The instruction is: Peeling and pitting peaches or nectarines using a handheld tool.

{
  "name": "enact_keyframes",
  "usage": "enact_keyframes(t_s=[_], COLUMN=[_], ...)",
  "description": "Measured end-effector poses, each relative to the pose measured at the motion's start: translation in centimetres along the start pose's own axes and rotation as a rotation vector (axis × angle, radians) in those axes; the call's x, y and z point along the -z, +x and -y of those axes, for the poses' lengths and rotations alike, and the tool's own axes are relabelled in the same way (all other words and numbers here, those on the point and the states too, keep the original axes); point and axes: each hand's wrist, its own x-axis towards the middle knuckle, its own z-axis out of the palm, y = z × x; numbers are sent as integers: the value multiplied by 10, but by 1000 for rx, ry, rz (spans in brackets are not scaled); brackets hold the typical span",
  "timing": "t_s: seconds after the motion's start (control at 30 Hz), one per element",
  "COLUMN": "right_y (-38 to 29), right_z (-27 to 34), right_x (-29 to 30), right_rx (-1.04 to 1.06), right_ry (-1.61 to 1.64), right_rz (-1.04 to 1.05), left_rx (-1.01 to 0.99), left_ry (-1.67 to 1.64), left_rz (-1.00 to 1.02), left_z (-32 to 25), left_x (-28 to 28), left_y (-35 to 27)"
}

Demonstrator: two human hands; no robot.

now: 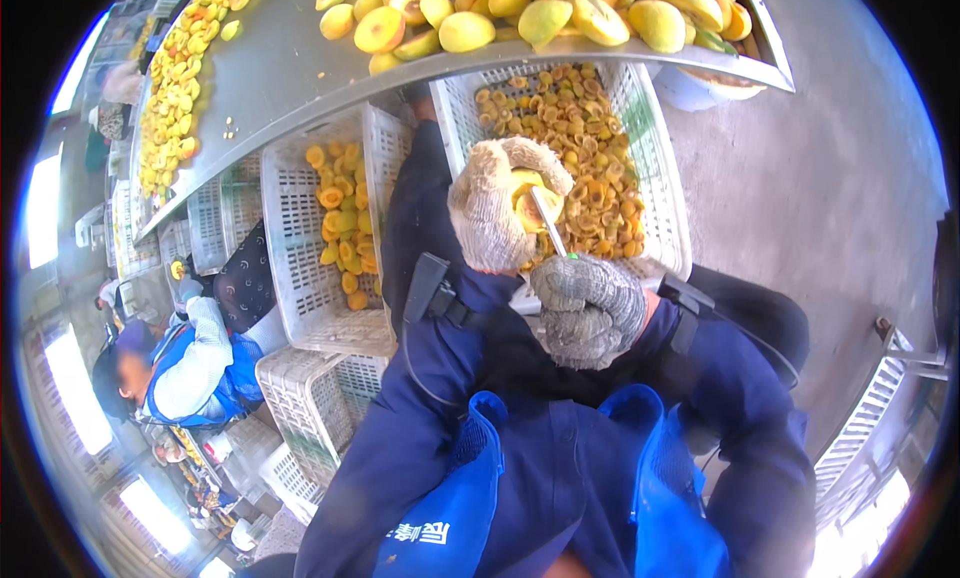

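Note:
My left hand (491, 203), in a knitted work glove, holds a yellow peach half (528, 210) with its cut face towards me. My right hand (589, 308), in a grey knitted glove, is closed around a slim tool (551, 222) with a metal shaft. A bit of green shows where the shaft leaves the glove; the rest of the handle is hidden. The tool's tip meets the cut face of the peach, and its exact shape cannot be made out. Below both hands stands a white plastic crate (666, 195) of small brownish-orange fruit pieces (596, 195).
A metal table (277, 60) spans the front, bearing peach halves (465, 30). Left of my leg, another crate (296, 225) holds yellow-orange halves (345, 225). A co-worker (195, 368) sits at left. A white bucket (694, 90) stands under the table's right end.

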Motion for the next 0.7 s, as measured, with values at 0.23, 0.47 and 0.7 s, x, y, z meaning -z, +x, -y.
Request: enact_keyframes(t_s=[0.23, 0.47, 0.7], right_y=[1, 15, 25], right_z=[15, 35, 28], right_x=[-26, 31, 28], right_rx=[106, 216, 412], right_ry=[13, -941, -1066], right_rz=[82, -993, -1059], left_rx=[-59, -47, -448], left_ry=[-188, 30, 1390], left_rz=[-194, -335, -145], left_z=[48, 20, -114], left_x=[-11, 23, 118], left_y=[10, 20, 15])
